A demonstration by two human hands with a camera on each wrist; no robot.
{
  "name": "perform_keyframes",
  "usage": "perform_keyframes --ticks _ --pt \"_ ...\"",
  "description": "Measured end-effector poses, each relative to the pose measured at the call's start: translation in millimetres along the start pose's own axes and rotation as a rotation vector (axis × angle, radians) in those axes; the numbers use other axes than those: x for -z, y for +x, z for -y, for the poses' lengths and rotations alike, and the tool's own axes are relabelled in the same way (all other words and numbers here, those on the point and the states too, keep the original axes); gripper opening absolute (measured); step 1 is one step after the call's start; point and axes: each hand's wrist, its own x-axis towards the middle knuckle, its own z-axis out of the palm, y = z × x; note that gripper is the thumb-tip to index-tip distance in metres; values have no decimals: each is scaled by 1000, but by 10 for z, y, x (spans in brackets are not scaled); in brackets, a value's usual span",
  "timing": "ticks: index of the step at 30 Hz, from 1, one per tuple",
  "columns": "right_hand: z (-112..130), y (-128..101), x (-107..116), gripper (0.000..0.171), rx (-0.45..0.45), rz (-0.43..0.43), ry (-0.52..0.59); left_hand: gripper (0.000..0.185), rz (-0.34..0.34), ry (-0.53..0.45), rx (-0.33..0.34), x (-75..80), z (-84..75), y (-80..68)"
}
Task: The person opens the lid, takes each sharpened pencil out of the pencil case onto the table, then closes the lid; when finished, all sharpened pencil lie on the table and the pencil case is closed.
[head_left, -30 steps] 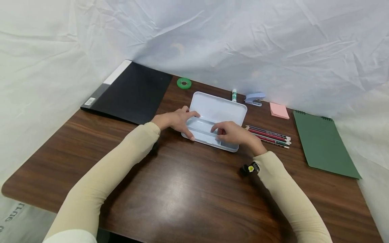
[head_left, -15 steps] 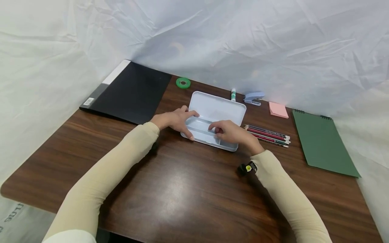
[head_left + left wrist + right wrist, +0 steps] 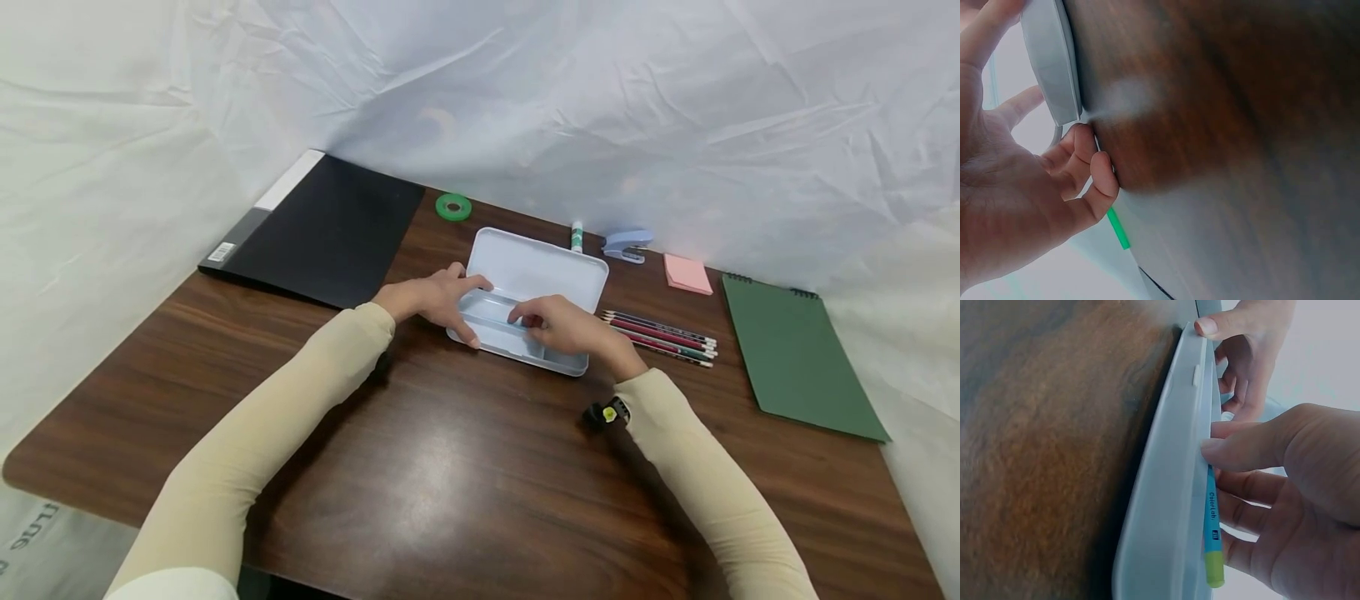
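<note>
A pale blue pencil case (image 3: 536, 265) lies with its lid raised in the middle of the table. My left hand (image 3: 442, 298) grips its left end, the thumb on the front rim and the forefinger by the hinge. In the left wrist view, the curled lower fingers of that hand (image 3: 1029, 181) rest beside the case's corner (image 3: 1054, 69). My right hand (image 3: 566, 325) reaches into the tray, fingers bent. In the right wrist view it pinches a blue pencil (image 3: 1212, 531) with a lime end at the case wall (image 3: 1163, 456). From the head view that pencil is hidden.
Several pencils (image 3: 663, 337) lie right of the case, with a green spiral notebook (image 3: 798, 354) beyond. Behind stand a glue stick (image 3: 577, 237), a stapler (image 3: 627, 244) and pink sticky notes (image 3: 687, 273). Green tape (image 3: 453, 207) and a black folder (image 3: 330, 225) lie left.
My right hand has shifted slightly left inside the tray, fingers still bent. The left hand and the pencil case stay in place.
</note>
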Motion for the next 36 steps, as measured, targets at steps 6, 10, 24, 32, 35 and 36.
perform_keyframes --ticks 6,10,24,32,35,36 --pt "-44 -35 42 34 10 -40 11 96 -6 1 -2 -6 -1 6" --pt "-99 -118 103 30 11 -76 31 97 -10 5 -2 -8 9 6" --pt "-485 -787 350 25 -153 -141 50 97 -7 -5 -15 -19 5 18" --pt "-798 -1213 397 22 -260 -176 53 97 -15 0 -15 -19 19 29" --pt "-861 -1307 386 21 -281 -172 68 97 -16 0 -18 -20 18 24" --pt "-875 -1329 379 21 -288 -165 78 97 -15 -2 -18 -22 17 23"
